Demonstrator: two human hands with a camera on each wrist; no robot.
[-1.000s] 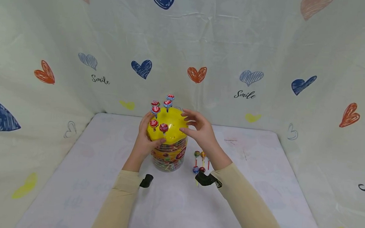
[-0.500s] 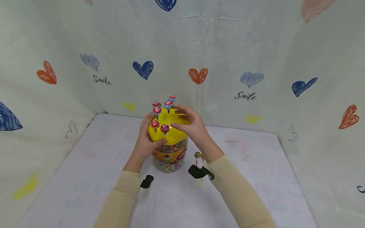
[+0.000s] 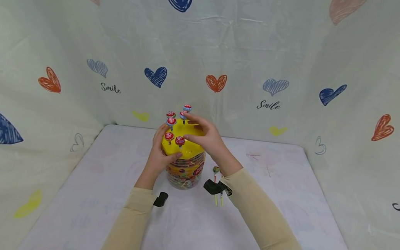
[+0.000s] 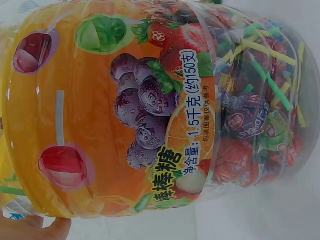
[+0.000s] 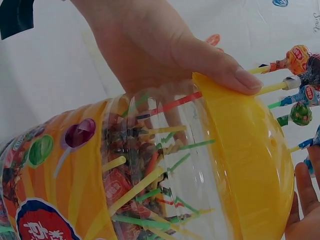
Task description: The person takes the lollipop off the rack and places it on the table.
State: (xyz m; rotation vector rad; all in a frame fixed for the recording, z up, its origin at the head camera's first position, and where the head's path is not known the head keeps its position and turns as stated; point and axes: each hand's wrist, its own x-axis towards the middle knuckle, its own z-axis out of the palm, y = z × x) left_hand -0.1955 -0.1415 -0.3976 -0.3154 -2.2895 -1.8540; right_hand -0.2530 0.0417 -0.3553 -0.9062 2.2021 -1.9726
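The left-wrist view alone shows purple grapes (image 4: 145, 102) printed on the orange label (image 4: 95, 105) of the clear plastic jar (image 3: 183, 174), upright on the white bench (image 3: 113, 173); the right-wrist view shows coloured sticks (image 5: 137, 189) inside. A black wrist attachment (image 3: 213, 187) partly hides loose wrapped lollipops (image 3: 216, 169) right of the jar. The left hand (image 3: 161, 151) grips the jar's yellow domed lid (image 3: 193, 149), studded with wrapped lollipops (image 3: 179, 141); the right hand (image 3: 207, 135), fingers apart, is above it, contact unclear

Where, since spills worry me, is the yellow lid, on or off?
On: in the right wrist view, the yellow lid caps the jar.
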